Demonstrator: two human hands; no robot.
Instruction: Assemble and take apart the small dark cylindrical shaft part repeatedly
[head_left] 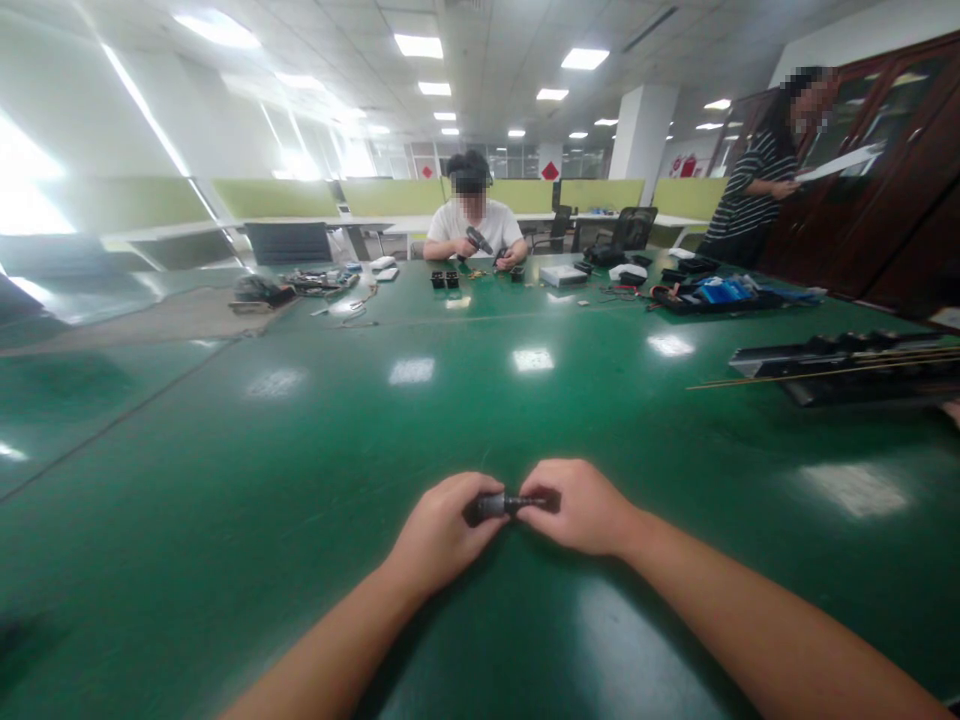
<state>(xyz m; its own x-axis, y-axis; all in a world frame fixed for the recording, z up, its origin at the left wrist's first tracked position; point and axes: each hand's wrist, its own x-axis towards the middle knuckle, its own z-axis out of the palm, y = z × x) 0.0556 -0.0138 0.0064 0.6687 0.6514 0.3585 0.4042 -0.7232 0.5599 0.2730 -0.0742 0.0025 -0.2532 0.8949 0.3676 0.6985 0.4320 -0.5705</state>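
Observation:
A small dark cylinder (491, 504) with a thin, ridged rod (528, 502) sticking out of its right end is held just above the green table. The fingers and thumb of my left hand (442, 525) wrap round the cylinder. From the other side my right hand (581, 507) pinches the thin rod between thumb and fingertips. Both hands are close together, with a narrow gap between their fingertips where the rod meets the cylinder. Whether it is a bit in a holder or a shaft on a motor I cannot make out.
The glossy green table (360, 430) spreads all round. At right lies a black rail-like assembly (847, 365) with thin brass-coloured rods. A black tray (720, 292) with blue items stands behind it. Across the table a seated person (472, 215) holds a power drill (478, 240); another person (757, 180) stands at right.

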